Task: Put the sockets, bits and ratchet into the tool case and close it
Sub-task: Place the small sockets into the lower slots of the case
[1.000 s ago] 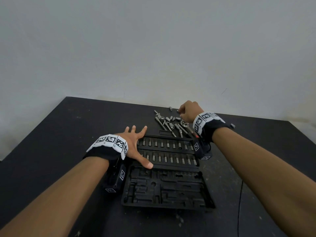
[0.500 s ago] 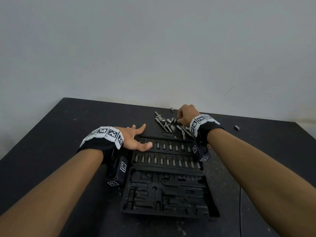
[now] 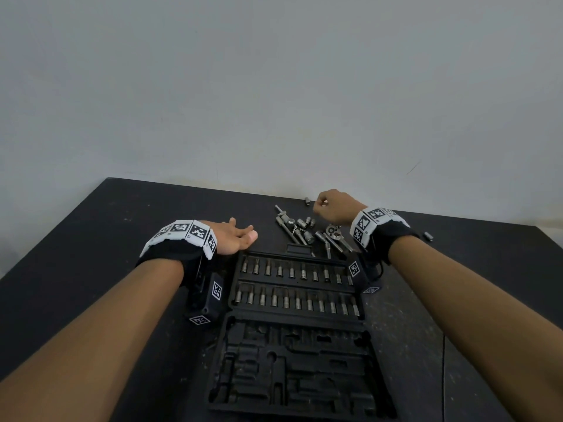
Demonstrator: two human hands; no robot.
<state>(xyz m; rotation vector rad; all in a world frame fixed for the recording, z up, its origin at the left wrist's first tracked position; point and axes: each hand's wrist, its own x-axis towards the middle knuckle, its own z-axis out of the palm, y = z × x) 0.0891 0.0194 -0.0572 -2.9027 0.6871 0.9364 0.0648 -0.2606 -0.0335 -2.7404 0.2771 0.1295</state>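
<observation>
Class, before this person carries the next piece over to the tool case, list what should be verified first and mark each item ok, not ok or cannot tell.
1. Tool case lying open on the table: ok.
2. Near tray's moulded slots free for parts: ok.
3. Right hand has a piece pinched: cannot tell; its fingers are curled, with only a small glint between them.
4. Left hand clear of the case: ok, it is open beside the far corner.
5. Ratchet and loose sockets all gathered: not ok, one stray socket lies apart at far right.
</observation>
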